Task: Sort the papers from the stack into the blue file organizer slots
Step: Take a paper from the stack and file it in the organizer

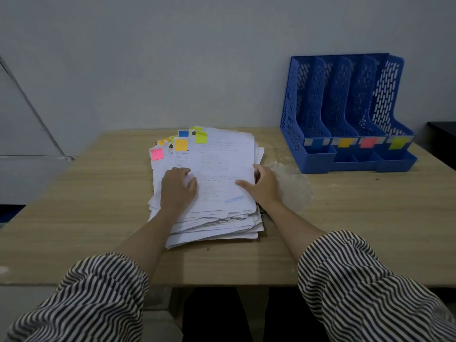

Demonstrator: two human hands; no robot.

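White top sheet (222, 169) lies mid-tabletop: left hand (177, 186) presses flat-fingered to steady stack (212, 225); right hand (261, 183) pinches its edge to lift.

One loose stack of white printed papers (217, 183), one blue perforated plastic file organizer (345, 114) with four slots, four coloured labels on its front, two hands, and two black-and-white striped sleeves.
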